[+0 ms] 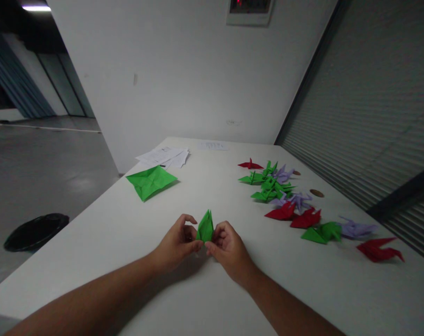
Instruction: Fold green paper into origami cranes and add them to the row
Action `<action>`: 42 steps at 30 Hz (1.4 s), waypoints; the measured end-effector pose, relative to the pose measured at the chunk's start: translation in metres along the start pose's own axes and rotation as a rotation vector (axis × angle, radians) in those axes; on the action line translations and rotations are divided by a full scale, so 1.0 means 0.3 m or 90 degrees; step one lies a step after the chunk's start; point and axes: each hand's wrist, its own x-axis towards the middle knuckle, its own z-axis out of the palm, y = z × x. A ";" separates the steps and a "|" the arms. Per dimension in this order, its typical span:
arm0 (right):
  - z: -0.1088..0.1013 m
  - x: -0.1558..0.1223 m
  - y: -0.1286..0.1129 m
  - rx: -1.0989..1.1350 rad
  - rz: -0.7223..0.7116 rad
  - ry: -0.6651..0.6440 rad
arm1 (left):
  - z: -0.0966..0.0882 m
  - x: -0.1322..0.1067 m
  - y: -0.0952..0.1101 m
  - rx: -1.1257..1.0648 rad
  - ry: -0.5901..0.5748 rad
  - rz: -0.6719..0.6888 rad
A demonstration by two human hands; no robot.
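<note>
A small piece of folded green origami paper is held upright just above the white table, its tip pointing away from me. My left hand pinches its lower left edge between thumb and fingers. On the opposite side, my right hand grips the lower right corner, thumb in front and fingers curled behind. Both thumbs nearly meet at the bottom of the paper. Farther left lies a creased, unfolded green sheet.
Along the right side sit several folded paper cranes, among them a red crane, a green crane and a purple crane. White printed papers lie at the back left. A black bin stands beyond the table's left edge.
</note>
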 end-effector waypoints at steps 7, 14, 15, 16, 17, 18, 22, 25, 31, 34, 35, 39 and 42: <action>0.002 -0.002 -0.017 -0.002 -0.012 0.039 | 0.005 0.004 0.007 -0.018 0.007 -0.009; 0.000 0.003 -0.022 -0.005 -0.010 0.029 | -0.002 0.007 -0.004 -0.023 0.004 0.003; 0.000 0.004 -0.021 -0.004 -0.009 0.031 | -0.003 0.007 -0.005 -0.019 0.005 0.005; 0.000 0.004 -0.020 -0.002 -0.008 0.033 | -0.003 0.007 -0.005 -0.014 0.006 0.006; 0.001 0.004 -0.019 -0.001 -0.007 0.035 | -0.003 0.006 -0.004 -0.010 0.007 0.005; 0.001 0.004 -0.018 0.000 -0.007 0.036 | -0.002 0.006 -0.002 -0.006 0.010 0.004; -0.002 0.006 -0.008 0.000 -0.006 0.035 | 0.002 0.003 0.009 0.002 0.009 0.006; -0.007 0.009 -0.002 0.004 0.002 0.027 | -0.001 0.003 0.008 0.003 -0.003 0.008; -0.007 0.000 -0.015 -0.034 -0.041 0.010 | -0.016 0.005 -0.006 0.080 0.012 0.055; -0.005 -0.007 -0.021 -0.052 -0.064 -0.006 | -0.022 0.006 -0.006 0.173 0.050 0.085; -0.004 -0.008 -0.022 -0.054 -0.068 -0.008 | -0.023 0.007 -0.005 0.193 0.056 0.087; -0.004 -0.011 -0.028 -0.055 -0.071 -0.028 | -0.022 0.010 -0.001 0.228 0.045 0.078; -0.006 -0.013 -0.033 -0.055 -0.077 -0.078 | -0.019 0.010 0.005 0.230 0.011 0.079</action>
